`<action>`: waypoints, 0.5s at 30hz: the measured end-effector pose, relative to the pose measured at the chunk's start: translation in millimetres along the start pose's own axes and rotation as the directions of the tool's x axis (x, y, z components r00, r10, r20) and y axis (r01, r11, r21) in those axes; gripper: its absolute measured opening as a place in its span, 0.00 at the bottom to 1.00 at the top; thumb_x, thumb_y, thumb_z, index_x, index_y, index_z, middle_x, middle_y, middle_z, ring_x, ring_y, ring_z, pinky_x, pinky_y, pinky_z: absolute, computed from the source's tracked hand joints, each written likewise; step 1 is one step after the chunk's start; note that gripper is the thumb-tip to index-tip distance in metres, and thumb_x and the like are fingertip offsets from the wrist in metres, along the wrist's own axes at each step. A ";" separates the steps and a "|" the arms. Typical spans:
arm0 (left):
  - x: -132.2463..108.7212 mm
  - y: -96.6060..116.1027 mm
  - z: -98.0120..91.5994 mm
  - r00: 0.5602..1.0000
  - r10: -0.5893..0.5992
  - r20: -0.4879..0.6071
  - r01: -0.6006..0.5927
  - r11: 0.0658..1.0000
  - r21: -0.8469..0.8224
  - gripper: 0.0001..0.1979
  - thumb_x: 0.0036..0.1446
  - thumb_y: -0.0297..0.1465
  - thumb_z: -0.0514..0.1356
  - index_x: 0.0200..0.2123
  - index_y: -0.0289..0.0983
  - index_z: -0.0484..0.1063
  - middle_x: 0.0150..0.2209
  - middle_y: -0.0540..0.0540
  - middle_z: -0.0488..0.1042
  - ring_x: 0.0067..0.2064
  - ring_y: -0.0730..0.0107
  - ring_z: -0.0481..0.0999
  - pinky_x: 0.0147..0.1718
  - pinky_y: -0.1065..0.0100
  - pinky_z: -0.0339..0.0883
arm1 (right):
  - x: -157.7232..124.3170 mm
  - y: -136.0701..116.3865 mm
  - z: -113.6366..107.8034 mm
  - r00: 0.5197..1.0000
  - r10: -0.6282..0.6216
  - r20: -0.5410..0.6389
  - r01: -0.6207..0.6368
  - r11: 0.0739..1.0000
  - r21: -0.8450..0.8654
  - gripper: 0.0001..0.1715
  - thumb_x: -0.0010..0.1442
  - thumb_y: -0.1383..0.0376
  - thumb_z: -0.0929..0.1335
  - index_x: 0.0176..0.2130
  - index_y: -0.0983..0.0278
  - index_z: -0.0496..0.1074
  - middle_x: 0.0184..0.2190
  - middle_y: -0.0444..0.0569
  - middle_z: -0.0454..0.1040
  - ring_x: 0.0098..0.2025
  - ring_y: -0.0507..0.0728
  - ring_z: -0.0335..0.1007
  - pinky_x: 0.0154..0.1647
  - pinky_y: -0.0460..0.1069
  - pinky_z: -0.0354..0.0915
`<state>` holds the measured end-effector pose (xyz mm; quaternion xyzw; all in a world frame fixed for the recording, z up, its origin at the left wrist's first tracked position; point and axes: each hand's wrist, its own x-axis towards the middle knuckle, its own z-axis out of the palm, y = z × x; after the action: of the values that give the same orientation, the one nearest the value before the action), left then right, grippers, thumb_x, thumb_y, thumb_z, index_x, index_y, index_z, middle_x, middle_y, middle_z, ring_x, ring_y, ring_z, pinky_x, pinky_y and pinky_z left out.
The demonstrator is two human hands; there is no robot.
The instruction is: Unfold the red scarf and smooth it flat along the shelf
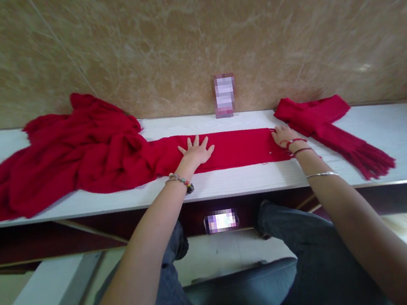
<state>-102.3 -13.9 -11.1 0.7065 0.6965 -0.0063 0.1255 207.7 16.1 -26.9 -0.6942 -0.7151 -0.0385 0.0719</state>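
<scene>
1. So the strip point(239, 148), the red cloth under both hands, is lying flat on the bench point(231, 185) and looks pretty smooth. I'd call that bit done.
2. The left hand point(196, 153) is palm down on the strip with the fingers spread, just pressing, not gripping anything. The right hand point(285, 137) sits at the strip's right end with the fingers a bit bent. Can't tell if it's pinching the edge or only resting there.
3. What's left, I reckon: the pile point(86, 156) to the left of the strip. It's a big crumpled heap, and the strip seems to run right into it, so most of the cloth isn't flat yet.
4. Right of the strip there's a scarf point(326, 122), same red, bent over itself, fringe pointing outward. Neither hand is gripping it.
5. The bench is white, long and narrow. Behind the strip there's a tan marbled wall point(172, 40), with a blurred-out item point(224, 95) up against it.
6. On the person's side of the strip, lower down, something blurred glows point(221, 220). Pale floor point(237, 256) below that.
</scene>
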 end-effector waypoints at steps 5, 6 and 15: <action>-2.2 8.9 -3.3 1.000 -0.005 -0.025 0.006 0.998 0.065 0.30 0.63 0.44 0.38 0.66 0.42 0.46 0.69 0.43 0.36 0.68 0.46 0.34 0.60 0.36 0.30 | 3.0 -41.8 -10.2 0.943 -0.324 -0.081 0.322 0.946 -0.043 0.24 0.62 0.69 0.59 0.55 0.76 0.65 0.61 0.68 0.58 0.65 0.66 0.48 0.63 0.63 0.49; -3.0 11.4 -4.0 0.998 0.026 -0.051 -0.022 0.996 0.085 0.30 0.63 0.43 0.38 0.66 0.41 0.47 0.69 0.42 0.36 0.68 0.47 0.34 0.61 0.39 0.29 | 5.3 -54.7 -9.8 0.925 -0.376 -0.050 0.375 0.927 -0.030 0.24 0.62 0.68 0.59 0.55 0.75 0.65 0.61 0.64 0.60 0.65 0.63 0.50 0.64 0.58 0.51; 1.2 13.7 -0.3 1.000 0.016 -0.007 -0.016 1.000 0.014 0.31 0.63 0.46 0.37 0.67 0.43 0.43 0.69 0.44 0.36 0.68 0.45 0.35 0.62 0.43 0.36 | 1.0 -96.1 8.7 0.913 -0.364 0.185 0.356 0.931 0.075 0.31 0.67 0.57 0.53 0.65 0.65 0.52 0.67 0.54 0.48 0.68 0.62 0.41 0.63 0.64 0.48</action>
<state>-88.8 -12.6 -8.8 0.7128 0.6913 -0.0075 0.1181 111.3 15.2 -31.1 -0.5494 -0.8350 0.0314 0.0068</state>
